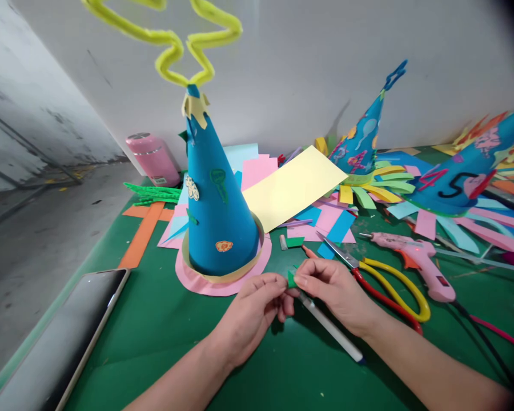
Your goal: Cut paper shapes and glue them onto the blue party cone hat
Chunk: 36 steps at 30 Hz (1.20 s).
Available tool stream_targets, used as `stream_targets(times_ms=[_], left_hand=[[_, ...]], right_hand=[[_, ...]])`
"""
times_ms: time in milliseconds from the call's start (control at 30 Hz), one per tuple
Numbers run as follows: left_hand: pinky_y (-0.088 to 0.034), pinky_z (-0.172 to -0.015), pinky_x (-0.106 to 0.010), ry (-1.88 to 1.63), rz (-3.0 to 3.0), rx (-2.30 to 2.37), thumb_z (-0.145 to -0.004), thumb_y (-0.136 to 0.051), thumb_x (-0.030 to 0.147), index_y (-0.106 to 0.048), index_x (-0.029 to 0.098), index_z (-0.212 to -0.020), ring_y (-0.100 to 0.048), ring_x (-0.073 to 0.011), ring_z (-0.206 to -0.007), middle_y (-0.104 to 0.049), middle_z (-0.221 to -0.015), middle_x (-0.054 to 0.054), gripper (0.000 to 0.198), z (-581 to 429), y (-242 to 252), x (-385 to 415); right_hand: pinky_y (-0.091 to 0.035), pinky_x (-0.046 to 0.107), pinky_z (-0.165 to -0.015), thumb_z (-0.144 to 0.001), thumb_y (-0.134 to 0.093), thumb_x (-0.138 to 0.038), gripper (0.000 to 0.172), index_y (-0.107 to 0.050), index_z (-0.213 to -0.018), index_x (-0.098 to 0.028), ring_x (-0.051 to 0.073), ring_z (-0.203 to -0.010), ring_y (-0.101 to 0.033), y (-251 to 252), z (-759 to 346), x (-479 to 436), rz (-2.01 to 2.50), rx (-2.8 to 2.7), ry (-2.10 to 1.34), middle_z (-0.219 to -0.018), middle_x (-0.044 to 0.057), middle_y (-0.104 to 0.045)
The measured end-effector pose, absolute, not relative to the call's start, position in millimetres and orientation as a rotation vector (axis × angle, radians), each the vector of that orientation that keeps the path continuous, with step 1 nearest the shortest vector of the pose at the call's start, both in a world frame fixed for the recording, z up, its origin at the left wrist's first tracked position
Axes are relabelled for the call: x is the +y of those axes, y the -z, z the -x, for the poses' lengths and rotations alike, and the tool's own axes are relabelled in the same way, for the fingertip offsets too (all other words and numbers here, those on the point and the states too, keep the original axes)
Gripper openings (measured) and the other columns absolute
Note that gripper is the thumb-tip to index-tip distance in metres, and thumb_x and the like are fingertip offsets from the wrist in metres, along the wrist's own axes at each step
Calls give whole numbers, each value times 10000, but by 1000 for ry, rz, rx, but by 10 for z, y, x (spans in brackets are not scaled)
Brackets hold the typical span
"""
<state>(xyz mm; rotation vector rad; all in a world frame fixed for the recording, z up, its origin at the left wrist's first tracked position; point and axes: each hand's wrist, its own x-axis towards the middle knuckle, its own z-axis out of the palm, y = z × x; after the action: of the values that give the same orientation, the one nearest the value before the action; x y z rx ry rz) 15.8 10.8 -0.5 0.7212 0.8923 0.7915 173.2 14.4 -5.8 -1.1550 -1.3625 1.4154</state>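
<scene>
My left hand (251, 311) and my right hand (336, 288) meet over the green table, both pinching a small green paper piece (291, 279) between thumb and fingers. Just beyond them stands a blue paper cone hat (216, 200) on a pink round brim (197, 279), topped with a yellow twisted pipe cleaner (184, 51) and carrying small stickers. A white pen (332, 328) lies under my right hand. Scissors with yellow and red handles (385, 282) rest right of my right hand.
A pink glue gun (415, 257) lies at the right. A yellow sheet (293, 185) and coloured paper scraps (325, 220) sit behind. Two more blue cone hats (364, 142) (466, 171) lie back right. A phone (64, 337) rests front left, a pink cylinder (154, 158) back left.
</scene>
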Motion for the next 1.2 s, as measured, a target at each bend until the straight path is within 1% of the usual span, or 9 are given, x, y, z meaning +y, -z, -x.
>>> stream_targets(times_ms=[100,167,233,300,400,567,900,1033,1200], left_hand=[[-351,-500,-199,-798,-737,877,-749,-529,188,-611,100,-675,-501,-96,-551,-587,-607,-39,140,-150,7,112],[-343,-503,-190,-772,-764,865,-745,-549,184,-607,103,-680,-488,-84,-543,-581,-596,-26,119,-144,5,112],[-328,-501,-181,-744,-803,866,-739,-578,195,-596,109,-678,-465,-70,-530,-562,-573,-6,107,-145,4,110],[-310,-493,-178,-730,-846,894,-731,-606,220,-570,119,-658,-437,-61,-514,-541,-556,11,129,-153,7,107],[-290,-480,-185,-728,-930,956,-744,-604,289,-513,137,-613,-404,-60,-492,-519,-540,25,219,-170,18,100],[-291,-480,-199,-734,-1134,1061,-784,-545,339,-497,146,-600,-406,-75,-496,-508,-546,24,271,-184,4,86],[-285,-481,-205,-740,-1155,1068,-785,-533,354,-527,144,-638,-402,-81,-495,-511,-547,21,257,-171,-10,91],[-286,-489,-205,-748,-1084,1018,-799,-520,357,-538,133,-681,-403,-79,-508,-510,-563,15,253,-155,23,111],[-299,-498,-205,-756,-1059,1009,-771,-557,331,-541,137,-664,-416,-82,-512,-517,-558,14,222,-160,14,111]], right_hand=[[-211,393,-956,-710,-634,-323,244,-522,-543,-185,68,-465,-399,99,-1721,142,1183,-1184,-1531,-488,-90,-464],[-340,360,-805,-709,-634,-331,231,-530,-566,-182,71,-461,-376,116,-1714,136,1200,-1084,-1620,-488,-82,-447],[-370,311,-664,-711,-630,-342,229,-530,-584,-179,77,-469,-387,124,-1711,131,1200,-1024,-1682,-506,-69,-457],[-369,294,-628,-712,-627,-348,237,-524,-585,-178,77,-473,-396,127,-1711,131,1203,-1027,-1693,-508,-66,-459],[-360,339,-768,-725,-616,-337,249,-519,-561,-176,64,-466,-375,112,-1709,140,1221,-1131,-1606,-484,-84,-438],[-145,414,-1003,-758,-583,-311,254,-516,-554,-177,61,-477,-417,45,-1707,146,1221,-1408,-1355,-505,-88,-489],[-152,432,-1021,-822,-510,-329,266,-555,-603,-184,84,-513,-488,20,-1759,153,1164,-1606,-1248,-558,-67,-550],[-223,461,-985,-814,-524,-314,160,-588,-749,-183,120,-616,-558,7,-1761,143,1148,-1568,-1331,-678,-27,-625],[-143,458,-1027,-803,-536,-275,150,-578,-691,-184,98,-545,-521,26,-1763,151,1169,-1588,-1225,-598,-50,-591]])
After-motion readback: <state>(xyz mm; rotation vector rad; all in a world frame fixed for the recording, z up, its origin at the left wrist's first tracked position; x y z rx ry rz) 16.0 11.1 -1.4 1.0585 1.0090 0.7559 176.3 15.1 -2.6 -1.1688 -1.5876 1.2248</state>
